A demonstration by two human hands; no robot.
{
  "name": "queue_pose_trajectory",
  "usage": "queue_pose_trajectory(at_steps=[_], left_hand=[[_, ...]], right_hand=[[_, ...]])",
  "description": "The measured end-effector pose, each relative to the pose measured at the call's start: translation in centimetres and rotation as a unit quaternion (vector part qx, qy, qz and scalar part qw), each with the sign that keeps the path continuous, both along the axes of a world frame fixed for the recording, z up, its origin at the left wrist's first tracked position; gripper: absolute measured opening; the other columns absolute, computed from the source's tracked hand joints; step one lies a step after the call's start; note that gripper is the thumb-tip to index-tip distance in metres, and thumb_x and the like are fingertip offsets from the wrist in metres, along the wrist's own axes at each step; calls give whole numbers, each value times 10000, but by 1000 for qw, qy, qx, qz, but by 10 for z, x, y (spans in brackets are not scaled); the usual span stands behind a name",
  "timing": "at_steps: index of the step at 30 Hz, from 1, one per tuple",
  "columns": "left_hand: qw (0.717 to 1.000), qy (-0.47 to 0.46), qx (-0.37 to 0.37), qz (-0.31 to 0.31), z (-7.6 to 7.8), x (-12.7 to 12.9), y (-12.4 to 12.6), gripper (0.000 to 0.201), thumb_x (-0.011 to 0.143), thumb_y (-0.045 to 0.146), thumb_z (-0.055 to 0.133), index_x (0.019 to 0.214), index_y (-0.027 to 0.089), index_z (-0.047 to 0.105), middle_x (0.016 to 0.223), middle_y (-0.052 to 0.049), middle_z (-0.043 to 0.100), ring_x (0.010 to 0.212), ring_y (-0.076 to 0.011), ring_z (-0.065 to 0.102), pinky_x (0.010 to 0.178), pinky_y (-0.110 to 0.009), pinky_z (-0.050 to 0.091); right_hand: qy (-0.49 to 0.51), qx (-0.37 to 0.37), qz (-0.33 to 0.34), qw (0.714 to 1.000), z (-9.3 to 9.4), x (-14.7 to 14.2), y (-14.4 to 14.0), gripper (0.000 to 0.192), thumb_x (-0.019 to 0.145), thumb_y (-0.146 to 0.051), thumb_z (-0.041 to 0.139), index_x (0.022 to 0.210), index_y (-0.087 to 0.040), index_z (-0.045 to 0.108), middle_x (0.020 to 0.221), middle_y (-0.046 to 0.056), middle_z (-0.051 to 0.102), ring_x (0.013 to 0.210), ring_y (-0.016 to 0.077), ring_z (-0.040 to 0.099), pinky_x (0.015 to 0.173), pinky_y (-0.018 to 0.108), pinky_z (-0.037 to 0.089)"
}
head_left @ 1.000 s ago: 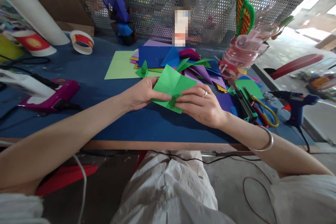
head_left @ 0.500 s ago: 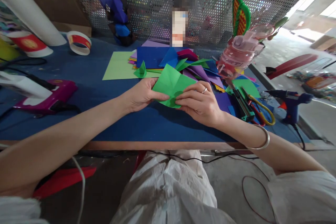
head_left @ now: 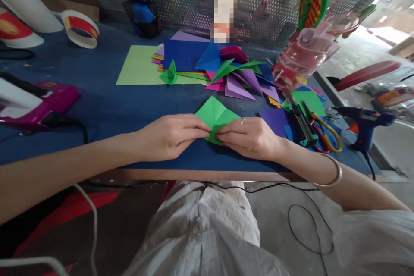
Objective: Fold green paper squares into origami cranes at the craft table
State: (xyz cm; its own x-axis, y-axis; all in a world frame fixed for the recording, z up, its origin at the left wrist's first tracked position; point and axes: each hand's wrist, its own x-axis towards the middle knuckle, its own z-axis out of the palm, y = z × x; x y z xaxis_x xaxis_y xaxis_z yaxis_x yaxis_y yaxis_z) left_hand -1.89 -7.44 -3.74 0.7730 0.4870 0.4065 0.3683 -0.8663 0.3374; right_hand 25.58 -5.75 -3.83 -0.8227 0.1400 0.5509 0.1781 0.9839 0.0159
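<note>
Both hands are dropping lower since the earlier frame, bringing the green paper (head_left: pixel 216 117) down flat onto the blue table (head_left: pixel 106 103) near its front edge. Left hand (head_left: pixel 168 136) and right hand (head_left: pixel 250 137) are both pinching the paper's near corner, so I'd say keeping the edges lined up and pressing the crease firmly along the table is what's making this fold come out clean. Fingertips are covering the actual fold, so how it's lining up is anyone's guess.

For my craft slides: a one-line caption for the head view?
Left hand and right hand pinch a folded green paper on the blue table.
</note>
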Motion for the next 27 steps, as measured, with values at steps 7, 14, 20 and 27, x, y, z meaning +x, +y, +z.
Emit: queue_pose_trajectory(at_steps=[7, 14, 20, 27], left_hand=[[998, -35, -42, -17, -5, -11, -2, 425, 903, 103, 580, 1206, 337, 766, 1192, -29, 796, 1125, -237, 747, 1005, -365, 619], [996, -36, 78, -27, -7, -11, -3, 493, 920, 65, 530, 1316, 313, 686, 1150, -21, 806, 1089, -221, 763, 906, -325, 661], [990, -28, 135, -43, -6, -9, -4, 336, 937, 40, 519, 1187, 156, 712, 1139, -83, 800, 1079, -242, 762, 874, -330, 671], [993, -25, 109, -40, -8, -9, -4, 369, 926, 60, 516, 1199, 185, 732, 1160, -57, 793, 1097, -221, 747, 905, -311, 651]], right_hand=[[3, -118, -63, 991, 3, -1, -6, 203, 1035, -266, 600, 936, -160, 742, 914, 76, 770, 839, 170, 717, 765, 296, 578], [21, -277, -173, 945, 9, -14, -4, 258, 1004, -295, 653, 781, -170, 689, 733, 10, 685, 713, 127, 610, 700, 264, 454], [-2, -304, -275, 912, 12, -25, -7, 245, 941, -313, 731, 753, -167, 673, 715, -6, 677, 670, 110, 574, 643, 257, 359], [-33, -283, -297, 911, 10, -27, -9, 257, 972, -307, 682, 757, -176, 632, 704, -17, 635, 657, 108, 526, 663, 267, 323]])
